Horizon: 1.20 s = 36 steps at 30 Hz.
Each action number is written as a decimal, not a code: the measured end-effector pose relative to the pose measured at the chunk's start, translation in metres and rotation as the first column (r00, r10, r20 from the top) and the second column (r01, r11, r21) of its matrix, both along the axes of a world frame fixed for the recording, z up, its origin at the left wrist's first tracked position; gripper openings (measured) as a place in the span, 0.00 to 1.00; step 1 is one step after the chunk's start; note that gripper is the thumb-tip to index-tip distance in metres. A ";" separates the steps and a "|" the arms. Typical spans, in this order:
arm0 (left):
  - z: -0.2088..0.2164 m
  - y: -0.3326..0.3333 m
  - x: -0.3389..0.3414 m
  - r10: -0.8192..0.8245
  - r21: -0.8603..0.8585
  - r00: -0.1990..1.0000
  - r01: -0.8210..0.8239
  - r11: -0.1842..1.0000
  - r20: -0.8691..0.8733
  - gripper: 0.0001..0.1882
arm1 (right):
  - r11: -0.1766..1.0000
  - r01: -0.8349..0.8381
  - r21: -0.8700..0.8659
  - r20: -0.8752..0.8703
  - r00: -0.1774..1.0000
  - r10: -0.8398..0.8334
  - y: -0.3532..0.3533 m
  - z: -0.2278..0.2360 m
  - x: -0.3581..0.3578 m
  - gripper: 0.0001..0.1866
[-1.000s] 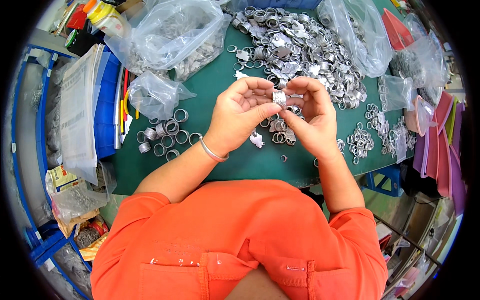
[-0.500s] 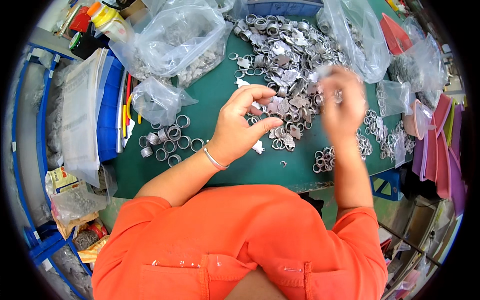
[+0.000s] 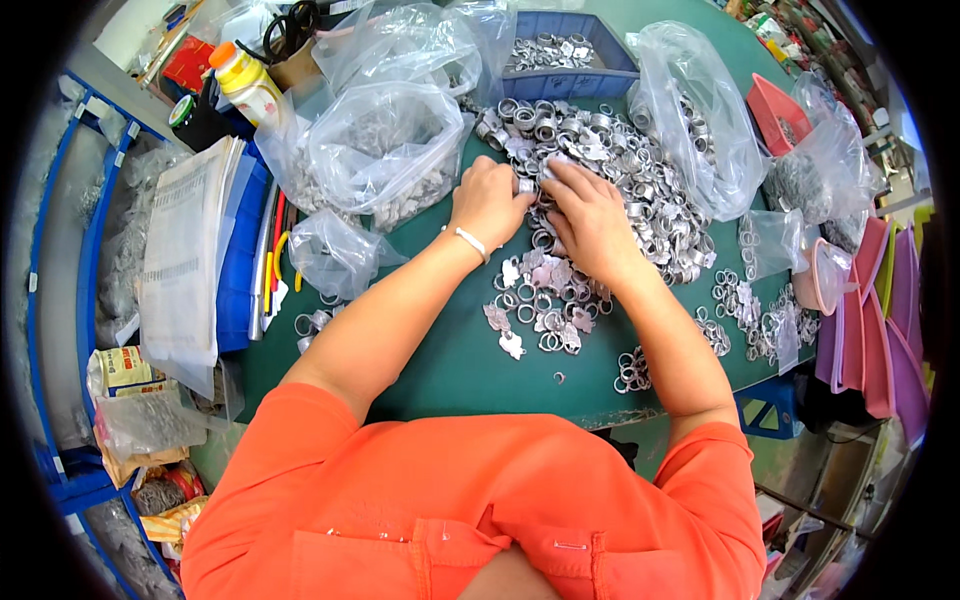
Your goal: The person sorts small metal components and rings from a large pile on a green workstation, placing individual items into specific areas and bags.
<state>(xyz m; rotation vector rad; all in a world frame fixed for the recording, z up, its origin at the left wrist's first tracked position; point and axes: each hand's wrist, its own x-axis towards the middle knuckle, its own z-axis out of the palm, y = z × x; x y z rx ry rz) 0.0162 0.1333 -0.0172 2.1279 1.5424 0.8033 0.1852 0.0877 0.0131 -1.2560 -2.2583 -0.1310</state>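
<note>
A heap of grey metal rings and flat leaf-like metal pieces [image 3: 650,170] covers the middle of the green table. At the heap's left edge, my left hand [image 3: 488,208] is closed, with a wide metal ring [image 3: 526,186] between its thumb and fingertips. Just right of it, my right hand [image 3: 592,218] reaches over the heap with bent fingers. A pale bit shows at those fingertips, but its shape is mostly hidden. Nearer to me lie loose rings and flat pieces [image 3: 545,300], below my right hand.
Behind the heap stands a blue-grey bin [image 3: 575,82] holding metal pieces. Clear plastic bags flank it, one bag [image 3: 385,140] at left and another [image 3: 700,130] at right. A red tray [image 3: 775,115] sits far right. Papers [image 3: 185,240] and a blue tray [image 3: 235,270] line the left side.
Both hands have moved farther in and close together at the heap. My left hand, open before, has closed on a ring. My right hand came leftward, and the view has shifted slightly.
</note>
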 end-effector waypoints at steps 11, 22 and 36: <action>0.026 -0.066 -0.006 -0.177 -0.059 0.643 0.327 0.943 0.745 0.13 | 0.672 -0.485 -0.560 -0.829 0.332 -0.451 -0.044 0.014 -0.002 0.11; 0.024 -0.080 -0.008 -0.083 -0.188 0.714 0.292 0.938 0.695 0.18 | 0.817 -0.470 -0.335 -0.942 0.200 -0.271 -0.068 0.016 -0.009 0.22; 0.040 -0.089 0.000 0.090 -0.270 0.337 0.538 0.799 0.937 0.17 | 0.916 -0.313 -0.251 -0.920 0.371 -0.125 -0.079 0.009 -0.011 0.25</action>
